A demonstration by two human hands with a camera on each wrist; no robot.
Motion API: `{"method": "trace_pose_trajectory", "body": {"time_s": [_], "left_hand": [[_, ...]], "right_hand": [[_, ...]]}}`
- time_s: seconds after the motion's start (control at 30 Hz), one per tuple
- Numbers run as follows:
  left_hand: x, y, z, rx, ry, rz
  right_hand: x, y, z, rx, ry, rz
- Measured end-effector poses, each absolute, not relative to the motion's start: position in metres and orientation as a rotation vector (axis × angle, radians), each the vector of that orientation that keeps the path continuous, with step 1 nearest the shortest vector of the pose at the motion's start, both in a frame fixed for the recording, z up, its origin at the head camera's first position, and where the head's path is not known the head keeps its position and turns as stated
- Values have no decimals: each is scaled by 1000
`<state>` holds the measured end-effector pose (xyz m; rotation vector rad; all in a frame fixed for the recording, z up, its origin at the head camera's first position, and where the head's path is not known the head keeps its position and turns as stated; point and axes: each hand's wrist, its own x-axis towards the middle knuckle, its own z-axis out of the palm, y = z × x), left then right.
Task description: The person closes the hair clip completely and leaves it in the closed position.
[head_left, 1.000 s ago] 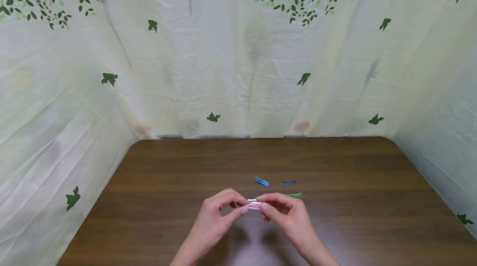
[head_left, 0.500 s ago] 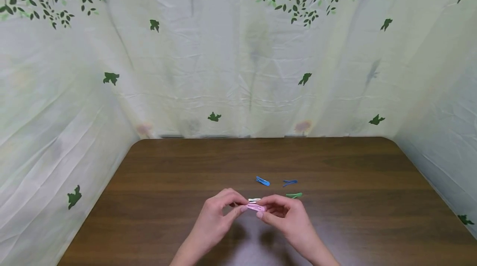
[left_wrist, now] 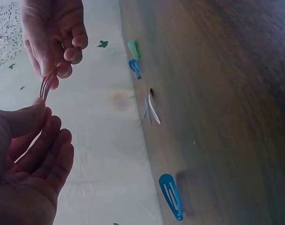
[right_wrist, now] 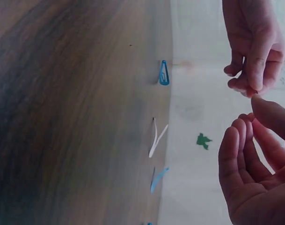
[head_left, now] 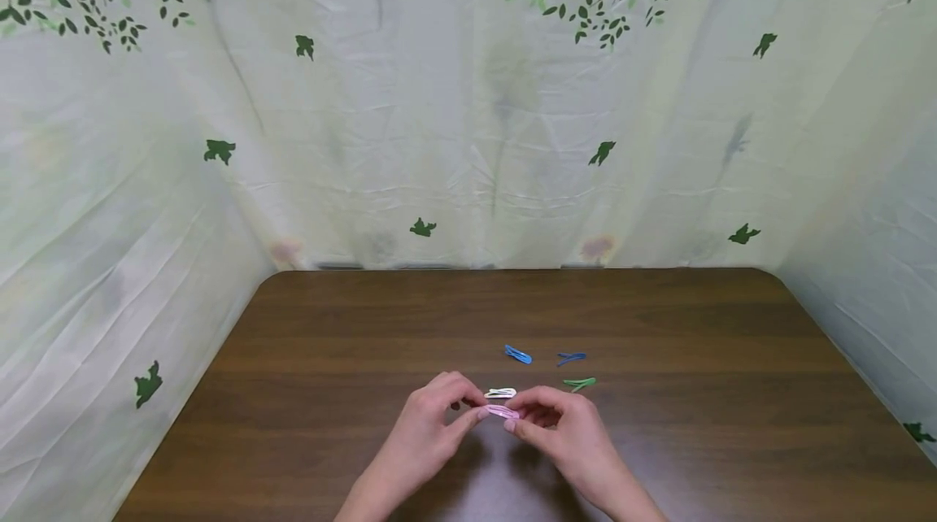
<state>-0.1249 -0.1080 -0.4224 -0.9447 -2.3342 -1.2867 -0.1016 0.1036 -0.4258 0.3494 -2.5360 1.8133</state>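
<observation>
Both hands hold one pink clip (head_left: 501, 411) just above the table (head_left: 329, 359), near its front edge. Left hand (head_left: 432, 424) pinches the clip's left end between thumb and forefinger; right hand (head_left: 560, 428) pinches the right end the same way. In the left wrist view the pink clip (left_wrist: 45, 86) shows as thin prongs between the two hands.

On the table, just behind the hands: white clip (head_left: 501, 393). Farther back: light blue clip (head_left: 517, 354), dark blue clip (head_left: 570, 358), green clip (head_left: 579, 383).

Risks, as I judge them: the clip is thin and held only at its tips, so it could spring from the pinch and fall among the others. Too hard a bend might kink it.
</observation>
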Motion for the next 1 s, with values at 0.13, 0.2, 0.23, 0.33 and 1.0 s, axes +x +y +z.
{"method": "trace_pose_trajectory", "body": {"time_s": [0.13, 0.2, 0.23, 0.33, 1.0], "left_hand": [[-125, -109, -424, -916, -2397, -1250], [-125, -110, -425, -900, -2433, -1227], [-125, -111, -426, -892, -2449, -1216], [-126, -114, -428, -868, -2502, -1190], [-129, -132, -445, -831, -2717, -1169]], "right_hand": [[-104, 102, -429, 359, -2544, 1822], [-105, 102, -430, 376, -2557, 1814], [-105, 101, -430, 388, -2564, 1807], [-107, 100, -431, 429, -2606, 1758], [-125, 87, -444, 589, -2774, 1684]]}}
